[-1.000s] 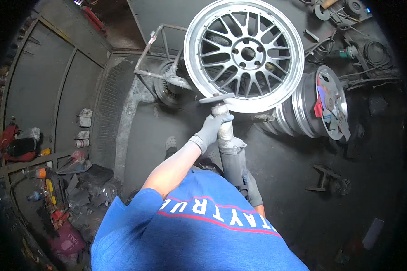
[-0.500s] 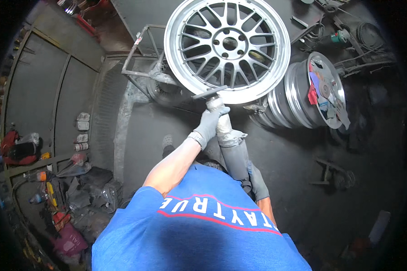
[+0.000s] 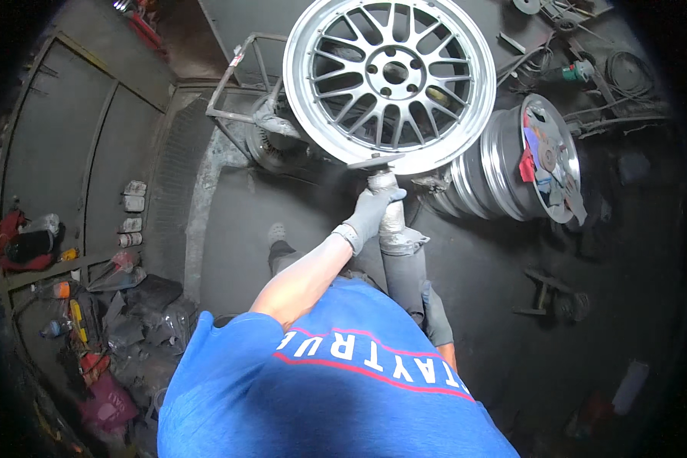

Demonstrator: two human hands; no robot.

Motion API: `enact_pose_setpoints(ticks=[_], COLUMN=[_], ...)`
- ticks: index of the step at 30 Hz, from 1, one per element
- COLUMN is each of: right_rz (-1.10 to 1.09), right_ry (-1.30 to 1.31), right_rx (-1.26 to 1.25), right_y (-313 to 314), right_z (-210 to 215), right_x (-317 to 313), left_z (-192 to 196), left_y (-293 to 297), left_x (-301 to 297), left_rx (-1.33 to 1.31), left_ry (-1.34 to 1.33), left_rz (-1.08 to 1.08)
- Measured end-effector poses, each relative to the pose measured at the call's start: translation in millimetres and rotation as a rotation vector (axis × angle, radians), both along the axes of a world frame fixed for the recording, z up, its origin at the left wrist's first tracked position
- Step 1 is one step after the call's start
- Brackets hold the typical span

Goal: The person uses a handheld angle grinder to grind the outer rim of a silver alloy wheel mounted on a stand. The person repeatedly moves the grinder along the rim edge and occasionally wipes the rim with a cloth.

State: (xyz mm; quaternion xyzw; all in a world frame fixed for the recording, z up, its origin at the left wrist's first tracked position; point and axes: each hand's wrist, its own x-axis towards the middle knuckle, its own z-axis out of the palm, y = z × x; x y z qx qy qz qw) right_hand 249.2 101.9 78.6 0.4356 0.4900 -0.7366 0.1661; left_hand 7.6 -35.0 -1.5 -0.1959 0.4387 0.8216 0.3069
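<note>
My gloved left hand (image 3: 372,214) is wrapped round the pale, taped front of an angle grinder (image 3: 404,273). Lower down, my gloved right hand (image 3: 437,317) grips the rear of its grey body, its fingers partly hidden. The grinder's flat disc (image 3: 375,162) is at the lower rim of a silver alloy wheel (image 3: 481,72), overlapping it in view; whether they touch I cannot tell. Mesh-like spokes and a hub with several bolt holes face me.
A metal tube frame (image 3: 215,99) stands left of the wheel. On the right, another wheel rim (image 3: 504,164) lies sideways, with sanding pads and cloths (image 3: 546,156) on its face. Bags and bottles clutter the left wall (image 3: 130,328). Cables (image 3: 627,72) lie at the far right.
The grinder's disc has shifted right along the wheel's lower rim and turned from slanted to nearly level. Both hands have stayed on the grinder. The view has moved slightly.
</note>
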Motion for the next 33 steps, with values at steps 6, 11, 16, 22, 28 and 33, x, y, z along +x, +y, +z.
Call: enact_pose_setpoints(ticks=[6,11,16,22,28,33], right_rz=[0.115,0.283,0.334,0.095,-0.144,-0.245], right_ry=[0.062,0.193,0.151,0.092,0.008,0.071], right_rx=[0.021,0.169,0.276,0.204,0.113,0.007], right_y=[-13.7,-29.7,-22.7,-7.9,-45.7,-98.9], right_z=[-104.9,-119.8,-102.7,-97.6,-60.1,-50.1], right_x=[-9.4,-25.8,-8.6,57.7,63.9,58.0], left_z=[4.4,1.8,0.1,-9.0,-9.1,-0.8], left_y=[-67.1,-94.3,-80.5,-29.2,-5.7,-33.7], left_x=[-31.9,-44.6,-23.2,9.5,10.2,0.4], left_rx=[-0.013,0.02,0.047,0.157,0.123,0.091], left_ry=[-0.006,-0.01,-0.015,-0.059,-0.036,-0.081], left_rz=[0.095,0.078,0.015,-0.153,-0.29,-0.359])
